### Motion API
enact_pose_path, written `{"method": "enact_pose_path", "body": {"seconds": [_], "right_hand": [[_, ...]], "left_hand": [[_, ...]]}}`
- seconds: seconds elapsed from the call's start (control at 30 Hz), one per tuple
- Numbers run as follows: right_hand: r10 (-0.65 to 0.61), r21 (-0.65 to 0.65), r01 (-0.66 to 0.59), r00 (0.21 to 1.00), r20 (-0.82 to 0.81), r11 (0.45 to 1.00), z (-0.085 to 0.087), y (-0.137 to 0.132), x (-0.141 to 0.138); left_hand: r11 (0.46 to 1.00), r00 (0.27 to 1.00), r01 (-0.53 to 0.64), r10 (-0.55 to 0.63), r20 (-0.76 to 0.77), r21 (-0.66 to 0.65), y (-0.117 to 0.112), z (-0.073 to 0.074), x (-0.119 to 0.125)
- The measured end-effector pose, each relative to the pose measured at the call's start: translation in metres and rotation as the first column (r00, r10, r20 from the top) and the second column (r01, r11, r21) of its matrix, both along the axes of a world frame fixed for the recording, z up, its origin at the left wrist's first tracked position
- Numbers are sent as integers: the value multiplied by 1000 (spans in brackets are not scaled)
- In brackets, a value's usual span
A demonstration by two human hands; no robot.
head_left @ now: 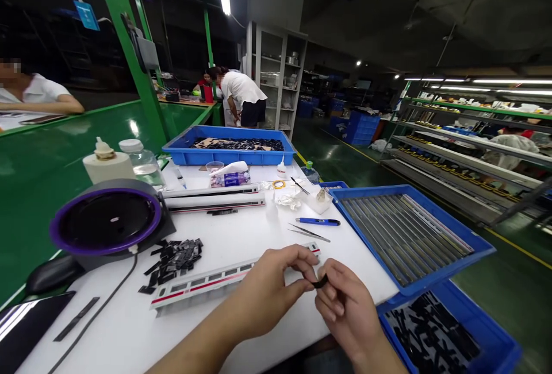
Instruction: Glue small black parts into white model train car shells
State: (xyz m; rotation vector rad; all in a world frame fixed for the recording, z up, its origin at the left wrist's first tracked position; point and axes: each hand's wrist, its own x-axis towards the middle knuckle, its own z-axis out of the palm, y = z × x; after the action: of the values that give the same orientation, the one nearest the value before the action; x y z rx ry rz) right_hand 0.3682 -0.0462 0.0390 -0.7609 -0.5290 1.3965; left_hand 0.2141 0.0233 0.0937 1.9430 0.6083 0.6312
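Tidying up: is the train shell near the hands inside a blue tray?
No, the white model train shell lies on the white workbench.

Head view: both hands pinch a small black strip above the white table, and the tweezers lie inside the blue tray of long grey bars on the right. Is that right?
Not quite. The head view shows the metal tweezers lying on the white table, outside the blue tray, just below a blue-handled tool. The rest stands: the left hand and right hand pinch the small black strip above the table.
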Motion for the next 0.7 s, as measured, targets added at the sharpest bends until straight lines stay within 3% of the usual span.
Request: {"method": "enact_pose_path", "body": {"seconds": [0.07,0.1,0.13,0.17,0.2,0.23,0.27,0.3,0.33,0.37,0.4,0.43,0.47,0.5,0.53,0.57,0.6,0.63,0.7], "right_hand": [[124,-60,-127,991,-45,990,3,4,-2],[101,-54,-100,995,25,994,4,5,-3],[-7,-1,7,985,173,1000,4,4,-5],[-185,129,147,910,372,981,3,1,-6],[-400,331,248,732,552,911,3,-2,-6],[-592,545,252,479,648,800,2,-6,-6],[-722,704,169,233,652,690,2,-9,-5],[-787,785,62,64,614,617,1,-12,-3],[-800,800,-5,-2,599,599,1,-14,-1],[-776,776,4,35,630,631,1,-14,0],[-709,709,70,171,685,702,0,-14,0],[-587,582,142,383,713,800,0,-13,0],[-420,409,169,616,666,897,0,-12,-1],[-250,235,140,800,546,962,0,-11,-3],[-132,115,92,900,415,989,1,-11,-6],[-93,70,73,931,352,995,1,-11,-8],[-120,98,88,912,393,991,2,-13,-9],[-215,201,128,836,504,971,4,-15,-9],[-481,490,135,529,699,861,7,-20,-5]], "left_hand": [[1000,999,-6,6,39,-6,0,0,1],[1000,999,-25,25,47,-2,0,0,1],[999,998,-52,52,43,-8,1,0,1],[996,996,-80,82,36,-30,2,-1,1],[992,994,-101,104,29,-71,3,-2,1],[986,993,-108,113,28,-130,4,-3,2],[974,994,-99,108,35,-204,5,-5,2],[954,995,-71,90,52,-290,6,-7,3],[924,995,-29,64,79,-381,7,-8,4],[882,993,22,34,109,-472,8,-10,5],[829,990,77,4,143,-555,9,-11,5],[774,984,130,-23,177,-619,10,-11,6],[729,976,177,-46,211,-661,11,-11,5],[699,969,215,-64,239,-682,13,-10,5],[682,963,241,-80,258,-691,14,-10,4],[674,960,257,-94,265,-693,16,-9,3],[672,959,264,-109,261,-692,18,-9,2],[674,961,265,-124,249,-689,19,-9,1],[689,966,250,-135,219,-681,20,-10,0]]}}
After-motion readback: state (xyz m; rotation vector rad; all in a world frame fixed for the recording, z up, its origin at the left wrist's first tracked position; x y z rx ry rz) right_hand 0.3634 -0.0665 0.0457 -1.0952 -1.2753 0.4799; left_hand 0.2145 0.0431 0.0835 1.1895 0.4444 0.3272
